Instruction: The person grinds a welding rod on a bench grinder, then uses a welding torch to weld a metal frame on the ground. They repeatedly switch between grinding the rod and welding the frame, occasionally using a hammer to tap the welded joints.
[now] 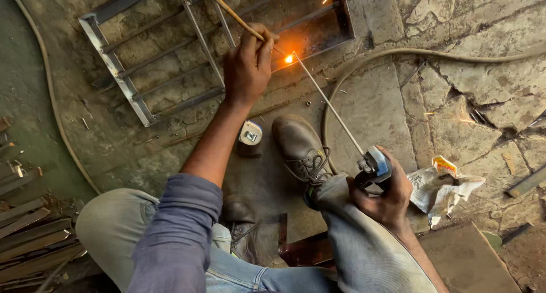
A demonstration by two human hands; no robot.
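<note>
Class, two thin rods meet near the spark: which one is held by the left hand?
The brownish rod, pinched in the left hand; the pale rod sits in the right hand's holder.

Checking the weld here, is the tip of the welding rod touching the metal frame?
Touching. The head view shows the welding rod tip ending in a bright glow on the metal frame bar, no gap visible.

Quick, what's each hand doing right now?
Left hand: closed, pinching a thin brown stick over the metal frame.
Right hand: closed around the electrode holder, whose welding rod glows at its tip.
</note>
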